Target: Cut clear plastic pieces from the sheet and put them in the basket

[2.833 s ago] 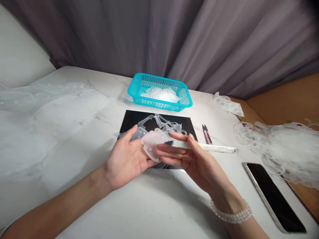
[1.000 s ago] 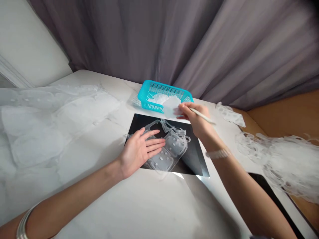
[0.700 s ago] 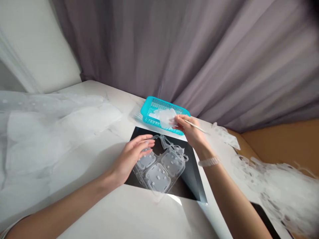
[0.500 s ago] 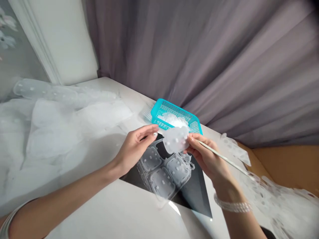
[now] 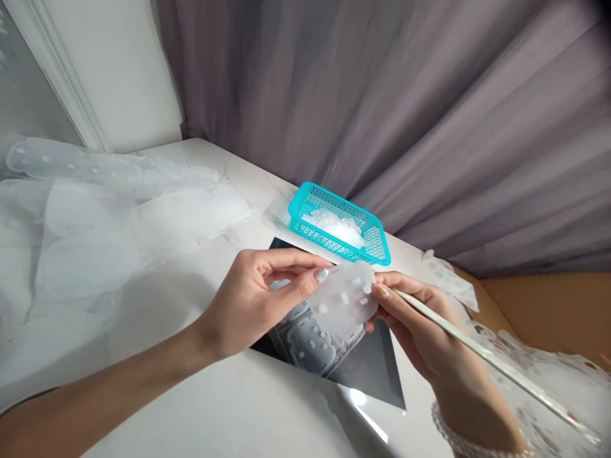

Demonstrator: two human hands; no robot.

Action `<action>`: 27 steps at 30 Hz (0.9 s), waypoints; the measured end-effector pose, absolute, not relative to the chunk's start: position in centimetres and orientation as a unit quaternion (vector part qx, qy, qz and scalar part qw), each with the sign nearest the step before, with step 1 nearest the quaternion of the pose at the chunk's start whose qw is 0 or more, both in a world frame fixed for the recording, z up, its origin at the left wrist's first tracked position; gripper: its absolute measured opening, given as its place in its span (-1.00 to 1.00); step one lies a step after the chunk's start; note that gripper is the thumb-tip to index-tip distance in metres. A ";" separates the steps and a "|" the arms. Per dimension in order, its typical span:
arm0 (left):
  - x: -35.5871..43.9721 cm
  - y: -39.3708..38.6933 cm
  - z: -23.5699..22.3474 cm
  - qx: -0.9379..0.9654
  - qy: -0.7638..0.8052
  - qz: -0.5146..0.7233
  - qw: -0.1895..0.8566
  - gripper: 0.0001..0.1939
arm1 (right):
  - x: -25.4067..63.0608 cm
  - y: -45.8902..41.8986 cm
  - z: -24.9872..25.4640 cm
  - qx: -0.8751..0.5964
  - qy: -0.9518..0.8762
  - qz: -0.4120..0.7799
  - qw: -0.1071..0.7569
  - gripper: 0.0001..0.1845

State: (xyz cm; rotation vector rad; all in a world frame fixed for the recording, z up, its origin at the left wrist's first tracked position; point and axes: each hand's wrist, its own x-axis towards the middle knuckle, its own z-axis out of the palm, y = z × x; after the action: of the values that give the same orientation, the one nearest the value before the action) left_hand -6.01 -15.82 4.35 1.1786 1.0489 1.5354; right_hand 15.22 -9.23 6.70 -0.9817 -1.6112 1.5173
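Observation:
A frosted, translucent plastic piece (image 5: 344, 299) with small pale spots and a wavy outline is held up in front of me. My left hand (image 5: 274, 292) pinches its left edge between thumb and fingers. At its right edge my right hand (image 5: 420, 324) grips it, and a long thin whitish stick (image 5: 501, 366) also lies in that hand, slanting down to the right. Beneath the hands, a dark flat board (image 5: 377, 369) carries a sheet of similar spotted shapes (image 5: 310, 346), partly covered by the piece and my left hand.
Behind the board stands a turquoise mesh basket (image 5: 382, 254) holding a heap of white pieces (image 5: 334, 226). Stacked translucent sheets (image 5: 90, 235) cover the table's left side. Perforated scrap sheets (image 5: 558, 388) lie at right. A grey-purple curtain (image 5: 334, 83) hangs behind the table.
My left hand has moved right and closed on the piece's left edge. The piece and my right hand have come closer to me, with the stick still in the right hand.

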 end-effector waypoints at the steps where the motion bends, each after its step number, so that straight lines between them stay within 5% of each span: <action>1: -6.1 -15.8 4.4 0.480 0.430 0.615 0.455 -0.90 | 15.4 -9.2 6.7 -0.383 -0.626 0.583 0.348 -0.85; 11: -6.7 -15.0 4.4 0.479 0.449 0.593 0.465 -0.75 | 16.8 -9.1 6.1 -0.404 -0.631 0.569 0.338 -0.87; 15: -7.4 -14.4 3.6 0.430 0.508 0.637 0.390 -0.82 | 16.5 -8.8 6.5 -0.421 -0.628 0.557 0.344 -0.81; 18: -8.7 -13.7 3.1 0.416 0.529 0.673 0.307 -0.21 | 15.6 -6.2 6.3 -0.439 -0.609 0.525 0.402 -0.78; 20: -9.2 -13.1 2.7 0.407 0.544 0.670 0.298 -0.07 | 14.9 -2.9 5.5 -0.441 -0.602 0.495 0.446 -0.77; 25: -7.8 -12.8 0.9 0.491 0.552 0.579 0.345 -0.69 | 14.6 5.2 2.5 -0.489 -0.570 0.445 0.489 -0.68; 27: -6.4 -13.5 -0.5 0.601 0.514 0.503 0.348 -0.79 | 15.3 5.8 1.8 -0.501 -0.559 0.429 0.503 -0.60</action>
State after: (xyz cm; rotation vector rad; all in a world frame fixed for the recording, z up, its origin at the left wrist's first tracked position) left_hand -6.41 -13.53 -0.48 1.5586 1.3334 1.3056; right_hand 15.30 5.83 1.78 -1.2088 -1.3504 1.0349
